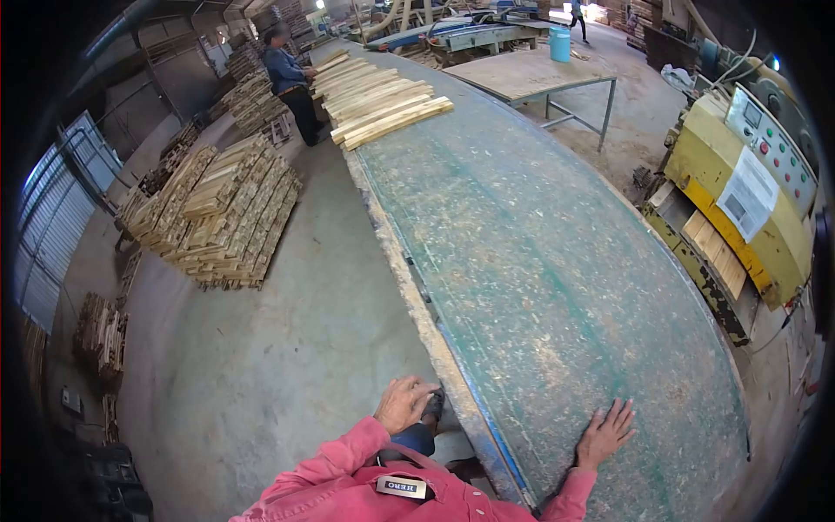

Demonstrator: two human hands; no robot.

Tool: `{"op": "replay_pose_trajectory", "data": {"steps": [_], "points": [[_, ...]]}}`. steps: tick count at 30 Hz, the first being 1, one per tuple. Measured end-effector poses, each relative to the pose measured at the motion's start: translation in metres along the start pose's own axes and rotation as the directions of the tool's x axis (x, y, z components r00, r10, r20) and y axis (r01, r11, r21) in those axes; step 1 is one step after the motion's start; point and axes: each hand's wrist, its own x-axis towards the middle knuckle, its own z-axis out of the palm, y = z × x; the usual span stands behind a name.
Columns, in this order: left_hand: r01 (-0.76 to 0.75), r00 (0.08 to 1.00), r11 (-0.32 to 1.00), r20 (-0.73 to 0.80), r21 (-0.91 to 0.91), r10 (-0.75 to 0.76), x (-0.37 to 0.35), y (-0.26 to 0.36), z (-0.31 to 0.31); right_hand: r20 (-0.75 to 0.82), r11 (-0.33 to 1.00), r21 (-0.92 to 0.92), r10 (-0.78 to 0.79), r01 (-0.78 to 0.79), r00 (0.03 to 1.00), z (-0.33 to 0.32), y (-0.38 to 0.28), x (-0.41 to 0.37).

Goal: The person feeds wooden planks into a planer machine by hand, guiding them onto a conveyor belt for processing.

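My right hand (606,435) rests flat on the worn blue-green surface of the long table (539,287), its fingers spread and nothing under them that I can make out. My left hand (405,404) hangs beside the table's left edge, over my legs, with its fingers loosely bent and apart. No object shows in it. Both sleeves are pink. At the table's far end lies a row of wooden strips (374,100), side by side and well out of reach of either hand.
A person (285,78) in a blue top stands by the far strips. Stacked timber (230,209) sits on the floor at left. To the right stands a yellow machine (739,191) with buttons and boards in its opening. Behind is a side table (531,74) bearing a blue bucket (559,44).
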Motion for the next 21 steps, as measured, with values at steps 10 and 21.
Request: {"op": "replay_pose_trajectory", "data": {"steps": [10, 21], "points": [[0.363, 0.918, 0.930, -0.194, 0.059, -0.346, -0.046, -0.208, 0.026, -0.020, 0.859, -0.293, 0.433, -0.420, 0.901, -0.006, -0.019, -0.016], [0.851, 0.521, 0.525, -0.095, -0.021, -0.848, -0.090, -0.413, -0.040, -0.203, 0.319, -0.306, 0.898, -0.897, 0.389, 0.055, -0.151, -0.055]]}}
